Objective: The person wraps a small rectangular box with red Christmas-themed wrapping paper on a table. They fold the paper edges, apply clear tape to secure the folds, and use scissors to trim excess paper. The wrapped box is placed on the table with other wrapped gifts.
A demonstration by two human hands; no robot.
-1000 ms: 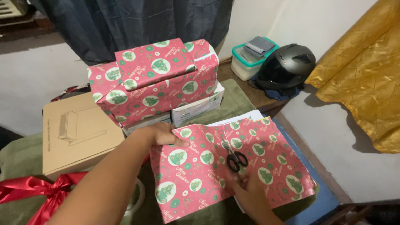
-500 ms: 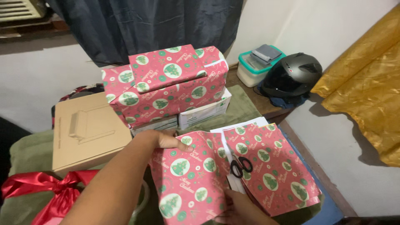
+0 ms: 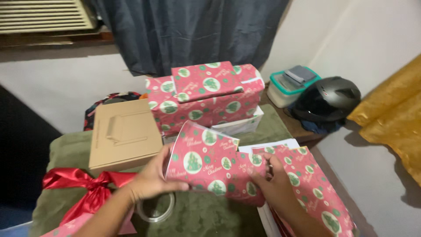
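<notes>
My left hand (image 3: 154,179) and my right hand (image 3: 272,184) hold a cut piece of red wrapping paper (image 3: 210,162) printed with green trees, lifted off the green cloth (image 3: 206,219). The left hand pinches its left edge, the right hand grips its right edge. A second piece of the same paper (image 3: 322,197) lies flat to the right, partly under my right hand, on white sheets (image 3: 267,147). The scissors are not visible.
Behind stand gift-wrapped boxes (image 3: 206,94) stacked on a white box (image 3: 239,126). A brown cardboard box (image 3: 125,131) lies at left, a red ribbon bow (image 3: 85,186) in front of it, a clear tape roll (image 3: 155,208) below my left hand. A dark helmet (image 3: 329,98) and lidded tub (image 3: 287,83) sit at right.
The paper has been parted in two. Both hands have lifted the left piece off the cloth. My right hand has left the scissors, which are out of sight. The camera has tilted up.
</notes>
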